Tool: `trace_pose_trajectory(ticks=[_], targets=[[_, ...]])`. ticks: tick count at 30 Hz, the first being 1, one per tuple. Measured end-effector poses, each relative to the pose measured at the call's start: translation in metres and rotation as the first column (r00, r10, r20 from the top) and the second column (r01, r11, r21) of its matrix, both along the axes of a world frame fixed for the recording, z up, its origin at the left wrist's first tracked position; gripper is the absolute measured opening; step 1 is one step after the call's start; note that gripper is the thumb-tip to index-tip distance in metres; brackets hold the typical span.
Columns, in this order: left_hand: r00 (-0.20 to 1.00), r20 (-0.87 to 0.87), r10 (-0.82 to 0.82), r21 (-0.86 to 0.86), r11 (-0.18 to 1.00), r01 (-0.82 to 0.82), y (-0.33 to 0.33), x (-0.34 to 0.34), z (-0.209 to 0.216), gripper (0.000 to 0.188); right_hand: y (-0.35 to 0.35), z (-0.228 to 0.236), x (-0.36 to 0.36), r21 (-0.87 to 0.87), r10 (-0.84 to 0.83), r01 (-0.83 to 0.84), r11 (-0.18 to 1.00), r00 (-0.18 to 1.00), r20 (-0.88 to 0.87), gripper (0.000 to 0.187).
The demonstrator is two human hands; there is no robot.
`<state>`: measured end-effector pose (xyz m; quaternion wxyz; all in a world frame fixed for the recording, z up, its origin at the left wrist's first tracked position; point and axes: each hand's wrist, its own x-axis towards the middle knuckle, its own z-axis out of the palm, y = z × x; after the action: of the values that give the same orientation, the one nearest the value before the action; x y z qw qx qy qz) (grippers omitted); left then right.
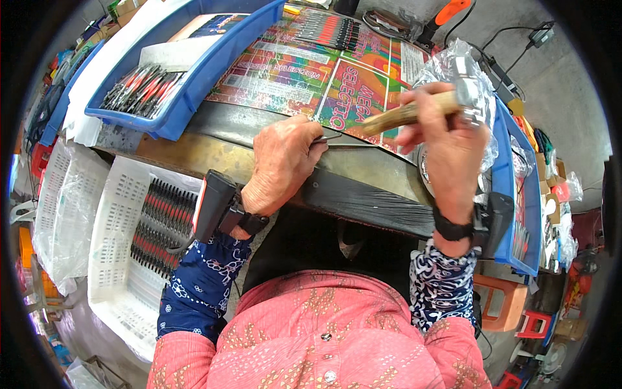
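My right hand [447, 139] is raised over the front right of the workbench, its fingers wrapped around the wooden handle of a hammer [392, 119]. The metal hammer head is up by the thumb side, slightly blurred. Near the bench's front edge, my left hand [285, 155] is closed around a small dark metal piece [329, 137]; only its tip shows past the fingers, and the rest is hidden. Beyond both hands, a printed cardboard sheet [272, 71] covers the bench top. Slim black-and-red pieces [327, 31] lie in a row on its far part.
A blue tray [175, 123] of loose black-and-red pieces stands at the left. Below it, a white plastic basket [103, 259] holds more in rows. Another blue bin [502, 194] and clear plastic wrap [447, 61] are at the right. An orange-handled tool [451, 11] is at the back.
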<state>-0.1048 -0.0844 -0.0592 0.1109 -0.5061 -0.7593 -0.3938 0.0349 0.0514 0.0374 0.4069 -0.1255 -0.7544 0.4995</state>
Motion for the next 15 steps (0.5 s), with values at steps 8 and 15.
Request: trace_pose_trajectory(ticks=[8, 15], targets=[[0.999, -0.032, 0.027, -0.016, 0.999, -0.027, 0.002, -0.002, 0.004, 0.012, 0.000, -0.019, -0.007, 0.061, 0.023, -0.035, 0.998, 0.984, 0.176, 0.017], [0.999, -0.034, -0.001, -0.017, 1.000, 0.001, 0.001, 0.001, 0.002, 0.012, 0.024, 0.006, 0.066, 0.149, -0.233, 0.209, 0.966, 0.957, 0.170, 0.020]])
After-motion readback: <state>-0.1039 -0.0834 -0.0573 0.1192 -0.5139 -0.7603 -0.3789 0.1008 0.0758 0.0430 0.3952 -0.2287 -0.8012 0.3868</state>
